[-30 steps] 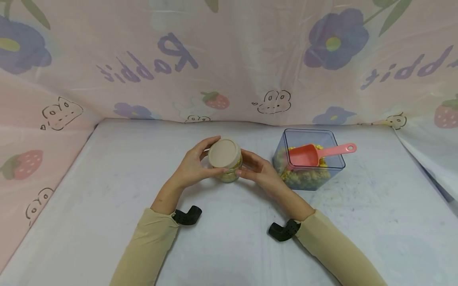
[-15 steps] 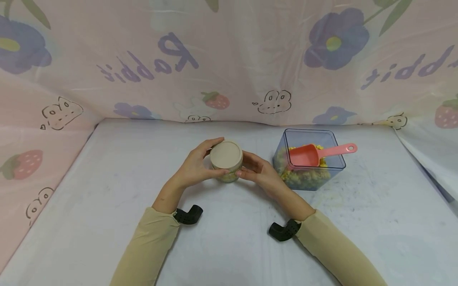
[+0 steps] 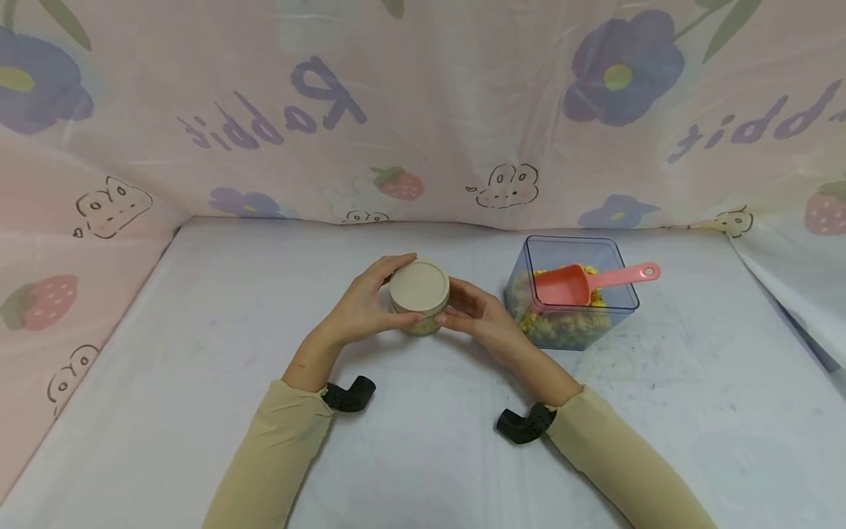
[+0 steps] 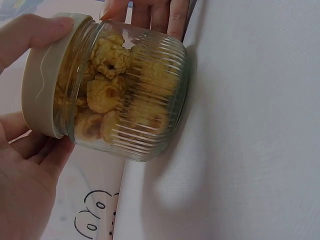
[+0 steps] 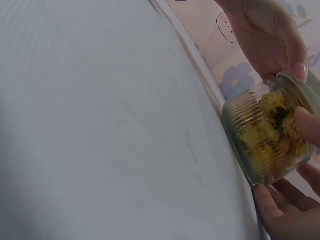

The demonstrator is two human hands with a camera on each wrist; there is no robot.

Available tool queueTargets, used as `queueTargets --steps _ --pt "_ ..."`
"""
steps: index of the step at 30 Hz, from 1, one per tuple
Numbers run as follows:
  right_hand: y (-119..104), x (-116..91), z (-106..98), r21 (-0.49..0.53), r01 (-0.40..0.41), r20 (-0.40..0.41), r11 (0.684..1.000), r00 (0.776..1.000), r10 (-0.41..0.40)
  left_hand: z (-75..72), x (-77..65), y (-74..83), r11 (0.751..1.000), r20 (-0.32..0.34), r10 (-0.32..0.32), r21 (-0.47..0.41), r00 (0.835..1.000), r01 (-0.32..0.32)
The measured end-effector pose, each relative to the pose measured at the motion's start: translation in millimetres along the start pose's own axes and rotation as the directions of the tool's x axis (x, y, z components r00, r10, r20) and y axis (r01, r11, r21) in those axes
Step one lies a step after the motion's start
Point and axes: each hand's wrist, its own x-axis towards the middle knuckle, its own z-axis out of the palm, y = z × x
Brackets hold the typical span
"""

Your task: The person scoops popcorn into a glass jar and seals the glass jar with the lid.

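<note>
A ribbed glass jar (image 4: 145, 95) stands upright on the white table, filled with yellow popcorn-like pieces (image 4: 107, 92). Over its mouth sits a cream lid (image 3: 419, 286) with a wavy line on its side. My left hand (image 3: 360, 305) grips this lid, thumb on the near side and fingers round the far side. Lower down, my right hand (image 3: 485, 319) holds the glass body from the right, its thumb in front and the other fingers behind. In the right wrist view, the jar's base meets the table surface.
Right of the jar stands a clear bluish square container (image 3: 571, 330) of similar yellow pieces. A pink scoop (image 3: 565, 285) lies in it, handle sticking out past the right rim. A printed curtain (image 3: 423, 110) borders the table's back and sides.
My left hand and the lid have shifted slightly right over the jar; the lid looked more tilted a second ago. My right hand stays in place, as do the container and scoop.
</note>
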Motion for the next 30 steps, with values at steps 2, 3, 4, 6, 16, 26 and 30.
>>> queueTargets --steps 2,3,4,6,16,26,30 --pt "0.1 0.4 -0.1 0.003 0.002 0.001 1.000 1.000 -0.002 -0.3 0.3 0.0 1.000 0.003 0.000 -0.002 1.000 0.000" --pt "-0.1 0.4 -0.1 0.003 0.003 0.002 1.000 1.000 -0.003 -0.4 0.7 -0.4 1.000 0.006 0.001 -0.003 1.000 -0.001" --pt "-0.1 0.4 -0.1 0.004 0.003 0.002 1.000 1.000 -0.003 -0.5 0.7 -0.6 1.000 0.008 0.001 -0.003 1.000 -0.001" --pt "0.5 0.6 -0.5 0.005 0.004 0.003 1.000 1.000 -0.004 -0.7 0.8 -0.8 1.000 0.014 -0.001 -0.001 1.000 0.001" --pt "1.2 0.4 -0.8 0.013 -0.013 -0.003 1.000 1.000 0.013 -1.9 1.1 -0.6 1.000 0.039 -0.005 -0.019 0.999 0.006" --pt "0.7 -0.4 -0.7 -0.006 -0.016 -0.005 1.000 1.000 0.016 -1.7 -1.0 -1.2 0.999 0.063 -0.027 -0.035 0.998 0.029" --pt "-0.2 -0.2 -0.3 -0.004 -0.019 -0.011 1.000 1.000 0.019 -1.8 -2.1 -1.1 1.000 0.061 -0.019 -0.023 0.998 0.020"
